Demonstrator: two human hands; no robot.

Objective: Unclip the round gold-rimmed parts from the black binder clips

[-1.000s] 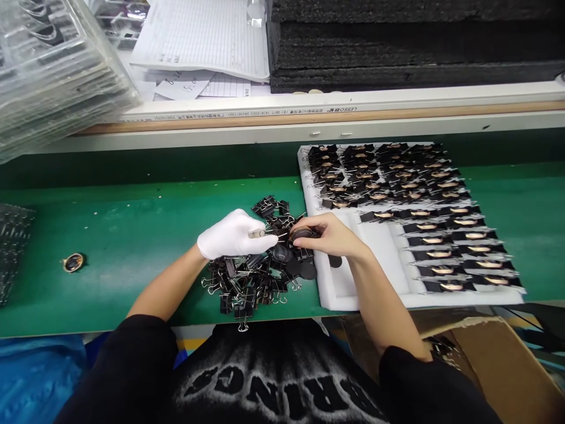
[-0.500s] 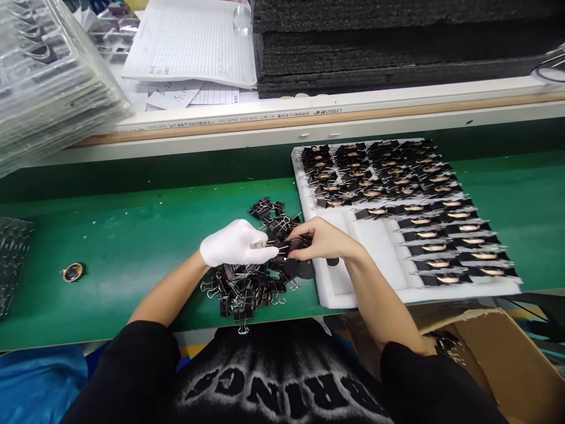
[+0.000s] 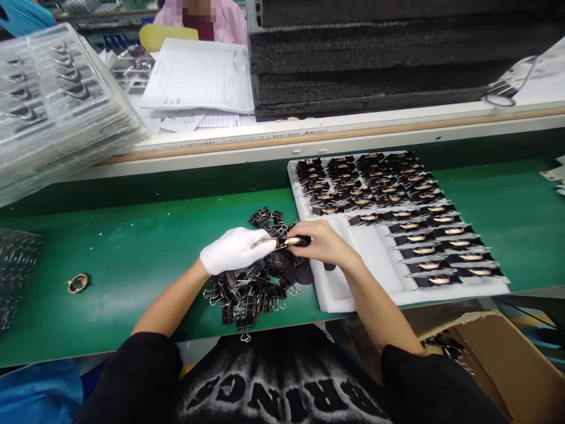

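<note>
Beside the foam tray (image 3: 373,253) with rows of binder clips (image 3: 410,253), both hands (image 3: 326,241) pinch a gold-edged disc (image 3: 293,241) and clip (image 3: 281,242).

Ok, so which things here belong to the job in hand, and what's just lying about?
Job in hand: round piece, in right hand; binder clip, in gloved left hand; pile of binder clips; white foam tray holding clipped pieces.

Seemingly just lying about: lined papers; black stack; clear plastic trays.
</note>
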